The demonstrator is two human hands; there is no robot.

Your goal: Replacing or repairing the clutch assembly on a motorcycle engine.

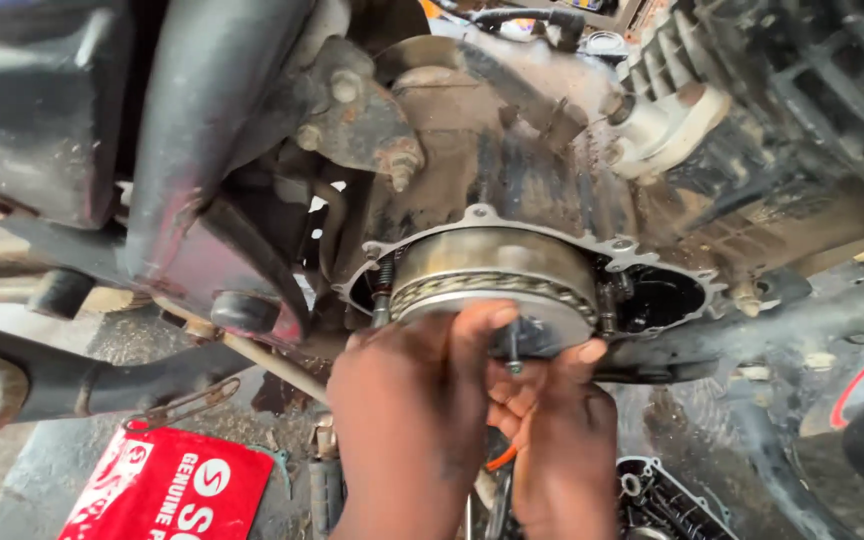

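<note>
Two hands are pressed on the round metal clutch drum (492, 275) in the open side of the dirty engine case (552, 190): the left hand (407, 400) has its fingers together, thumb pushing the drum's front rim at 6 o'clock, and the right hand (552, 425) curls its fingers under the rim at 5 o'clock beside a small bolt (514, 352). It looks like the drum is being seated or eased off, so next comes a steady, even push or pull. A red packet (167, 490) lies at 8 o'clock and a black cover (667, 505) at 4 o'clock.

Head camera, close, looking down at engine (512, 200).
</note>
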